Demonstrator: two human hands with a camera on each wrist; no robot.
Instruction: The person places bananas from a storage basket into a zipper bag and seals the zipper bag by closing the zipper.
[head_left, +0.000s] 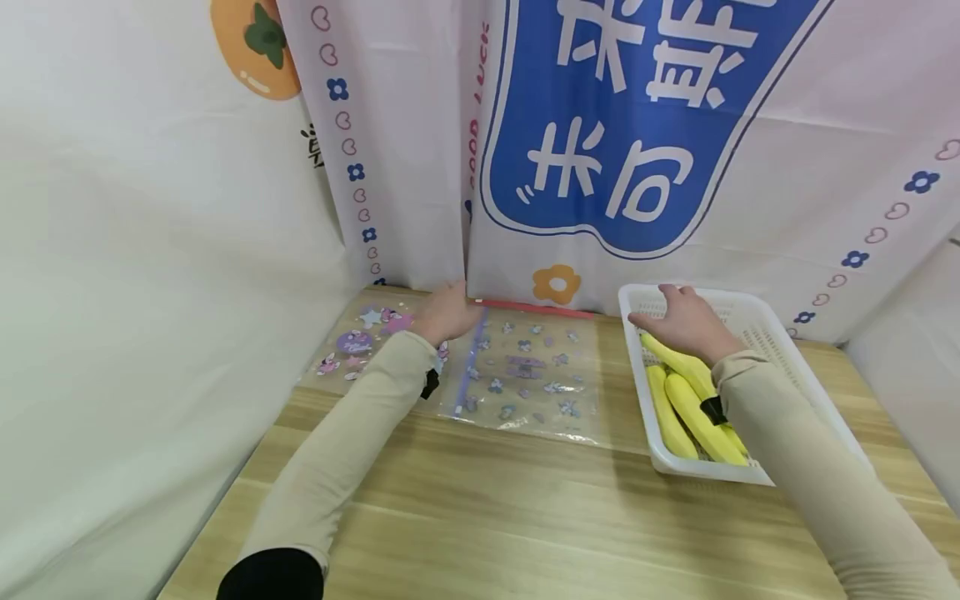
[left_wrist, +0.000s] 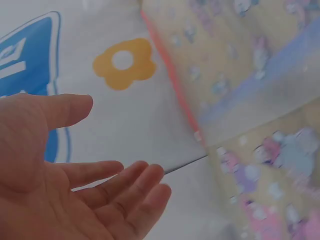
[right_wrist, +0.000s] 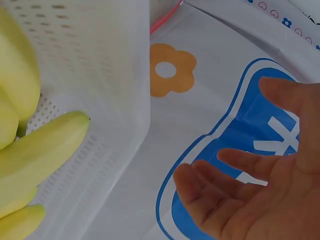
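My left hand hovers at the back of the table over two clear printed zip bags. One bag has pink and purple figures; the other bag, with a lilac zip strip, lies to its right. In the left wrist view the left hand has relaxed, parted fingers and holds nothing. Above the far left part of a white plastic basket is my right hand. Its fingers look loosely bent and hold nothing in the right wrist view. Several yellow bananas lie in the basket, partly hidden by my right forearm.
A red zip strip runs along the back edge by the bags. White printed cloth hangs right behind the table, and more white cloth borders the left side. Bare wooden tabletop extends in front.
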